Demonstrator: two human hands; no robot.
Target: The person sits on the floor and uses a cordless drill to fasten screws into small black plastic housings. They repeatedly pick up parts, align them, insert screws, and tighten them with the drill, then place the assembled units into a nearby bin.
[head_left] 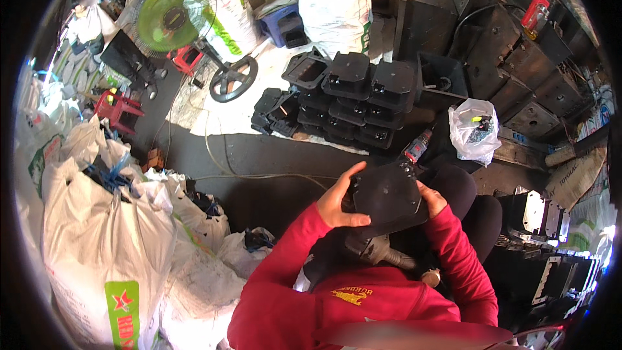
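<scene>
Above my lap I hold a black plastic housing (387, 194) with a broad flat face and rounded corners. My left hand (339, 202) grips its left side, thumb along the near edge and fingers toward the far side. My right hand (432, 200) closes on its right edge; some of those fingers are hidden behind it. Just beyond the housing lies a red and dark cordless drill (418, 147). A tan-grey shape (383, 253) sits below the housing by my lap, too partly covered to name.
Stacks of similar black housings (350, 75) stand ahead on a white sheet (194, 113). A white plastic bag (475, 131) with small parts is at the right. Large white sacks (107, 246) crowd the left. A green fan (173, 19) stands far left; a cable (272, 176) crosses the floor.
</scene>
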